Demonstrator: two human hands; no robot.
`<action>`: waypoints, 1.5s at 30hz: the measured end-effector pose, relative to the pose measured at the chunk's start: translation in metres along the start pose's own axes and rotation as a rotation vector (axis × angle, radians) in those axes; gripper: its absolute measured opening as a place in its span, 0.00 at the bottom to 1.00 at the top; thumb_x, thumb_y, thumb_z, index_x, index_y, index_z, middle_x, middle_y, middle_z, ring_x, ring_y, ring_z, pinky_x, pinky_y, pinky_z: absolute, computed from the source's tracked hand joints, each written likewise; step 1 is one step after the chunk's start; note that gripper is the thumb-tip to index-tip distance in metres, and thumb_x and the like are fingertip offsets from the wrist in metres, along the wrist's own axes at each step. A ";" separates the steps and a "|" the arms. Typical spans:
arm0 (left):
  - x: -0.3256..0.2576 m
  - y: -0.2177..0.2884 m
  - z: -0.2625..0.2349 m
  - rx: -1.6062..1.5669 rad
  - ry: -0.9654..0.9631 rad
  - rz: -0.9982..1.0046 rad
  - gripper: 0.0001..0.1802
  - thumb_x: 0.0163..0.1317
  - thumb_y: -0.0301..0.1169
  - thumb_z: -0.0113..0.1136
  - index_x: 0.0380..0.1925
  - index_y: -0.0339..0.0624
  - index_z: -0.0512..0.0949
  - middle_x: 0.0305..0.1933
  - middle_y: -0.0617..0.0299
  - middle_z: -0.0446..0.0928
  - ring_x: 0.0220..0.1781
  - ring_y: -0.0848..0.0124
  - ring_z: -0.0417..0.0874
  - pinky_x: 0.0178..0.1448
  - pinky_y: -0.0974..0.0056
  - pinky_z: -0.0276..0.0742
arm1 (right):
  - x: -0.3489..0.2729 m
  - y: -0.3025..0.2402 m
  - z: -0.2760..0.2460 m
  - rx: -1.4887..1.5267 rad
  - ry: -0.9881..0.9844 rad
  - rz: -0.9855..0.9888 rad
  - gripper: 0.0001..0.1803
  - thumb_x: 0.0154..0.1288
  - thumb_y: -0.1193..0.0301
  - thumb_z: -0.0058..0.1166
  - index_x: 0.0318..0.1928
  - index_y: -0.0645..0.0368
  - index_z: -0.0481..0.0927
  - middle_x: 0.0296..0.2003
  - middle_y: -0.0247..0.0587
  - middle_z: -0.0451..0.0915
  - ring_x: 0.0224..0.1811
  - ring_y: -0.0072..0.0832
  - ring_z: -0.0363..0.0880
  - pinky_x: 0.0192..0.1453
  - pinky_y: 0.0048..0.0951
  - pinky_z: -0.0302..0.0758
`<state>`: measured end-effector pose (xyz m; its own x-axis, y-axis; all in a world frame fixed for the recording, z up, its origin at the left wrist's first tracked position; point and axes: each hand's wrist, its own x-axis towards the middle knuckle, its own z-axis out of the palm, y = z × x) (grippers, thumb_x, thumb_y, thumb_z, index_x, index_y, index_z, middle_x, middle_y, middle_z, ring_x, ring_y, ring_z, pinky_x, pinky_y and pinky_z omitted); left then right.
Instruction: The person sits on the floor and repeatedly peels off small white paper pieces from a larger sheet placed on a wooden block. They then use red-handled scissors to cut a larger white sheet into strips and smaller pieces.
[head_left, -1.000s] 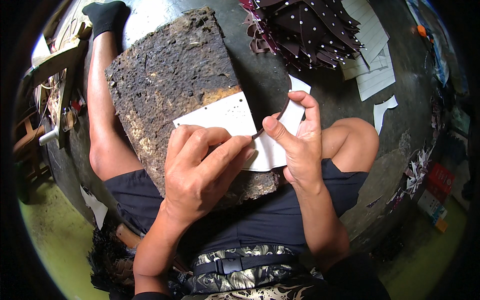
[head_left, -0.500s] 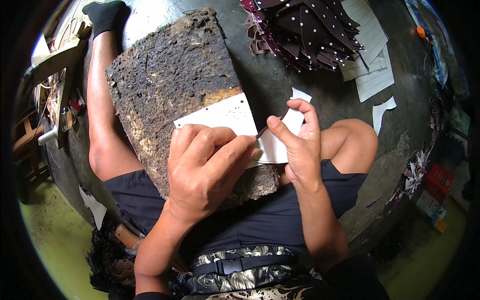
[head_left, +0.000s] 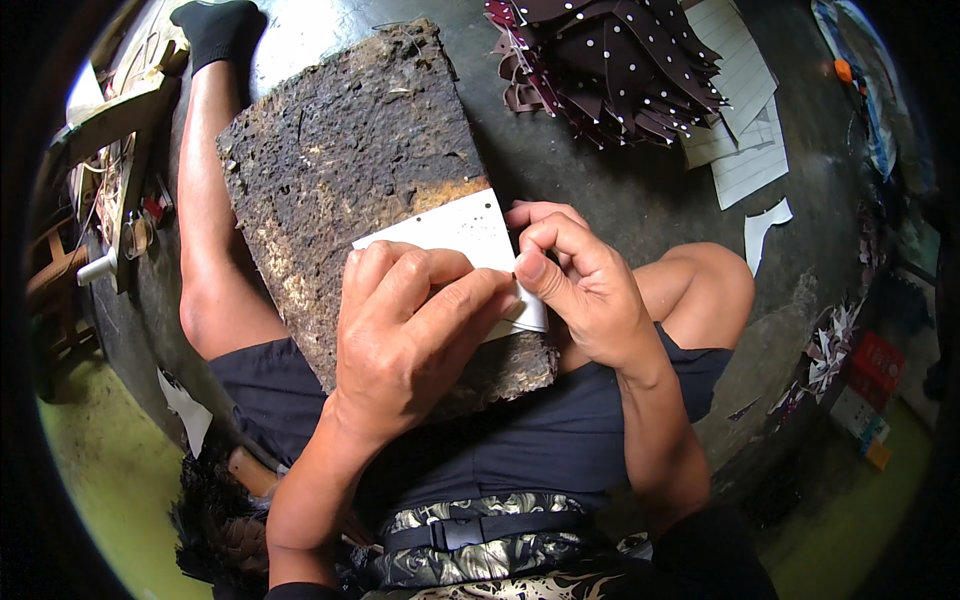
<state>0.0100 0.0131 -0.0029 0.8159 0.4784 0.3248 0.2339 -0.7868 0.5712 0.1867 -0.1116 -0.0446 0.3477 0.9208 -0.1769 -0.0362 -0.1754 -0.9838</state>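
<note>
A thin white sheet piece (head_left: 460,228) with small dark dots lies over the right edge of a rough, dark, slab-like board (head_left: 340,130) across my lap. My left hand (head_left: 395,325) rests on the sheet, its fingers closed and the thumb and fingertips gripping near the sheet's right edge. Right beside those fingertips, my right hand (head_left: 590,290) is bent in, its thumb and forefinger pinched at the same edge. What lies under the right fingers is hidden. Whether either hand holds a small tool cannot be seen.
A pile of dark, white-dotted cut pieces (head_left: 620,60) sits on the floor at the far right, with lined white sheets (head_left: 745,150) beside it. White scraps (head_left: 768,228) lie nearby. At the left stands a wooden frame (head_left: 110,140) with clutter. My legs flank the board.
My right hand has moved left and closed in beside the left fingertips. The sheet's right flap, earlier held out to the right, no longer shows there. My left hand has stayed almost still.
</note>
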 end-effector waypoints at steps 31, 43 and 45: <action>-0.006 -0.001 0.009 0.041 0.078 0.034 0.15 0.55 0.30 0.83 0.42 0.51 0.89 0.40 0.69 0.82 0.40 0.65 0.80 0.45 0.56 0.72 | -0.015 0.028 0.000 0.014 0.119 0.097 0.18 0.84 0.57 0.62 0.47 0.61 0.83 0.50 0.39 0.84 0.55 0.26 0.81 0.64 0.31 0.76; -0.006 0.005 0.010 0.100 0.052 0.039 0.14 0.57 0.33 0.83 0.44 0.55 0.92 0.41 0.70 0.81 0.42 0.65 0.79 0.46 0.56 0.71 | -0.016 0.036 -0.002 -0.122 0.192 0.078 0.18 0.84 0.58 0.62 0.47 0.63 0.84 0.47 0.41 0.84 0.51 0.29 0.83 0.60 0.32 0.78; -0.004 0.007 0.009 0.124 0.031 0.030 0.14 0.59 0.34 0.82 0.45 0.55 0.92 0.41 0.70 0.80 0.43 0.65 0.78 0.47 0.56 0.71 | -0.015 0.037 -0.005 -0.258 0.262 -0.039 0.18 0.84 0.58 0.62 0.46 0.63 0.84 0.46 0.43 0.85 0.51 0.32 0.84 0.59 0.34 0.78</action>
<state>0.0134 0.0021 -0.0074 0.8073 0.4643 0.3641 0.2752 -0.8422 0.4637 0.1846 -0.1335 -0.0785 0.5734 0.8139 -0.0938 0.2072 -0.2549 -0.9445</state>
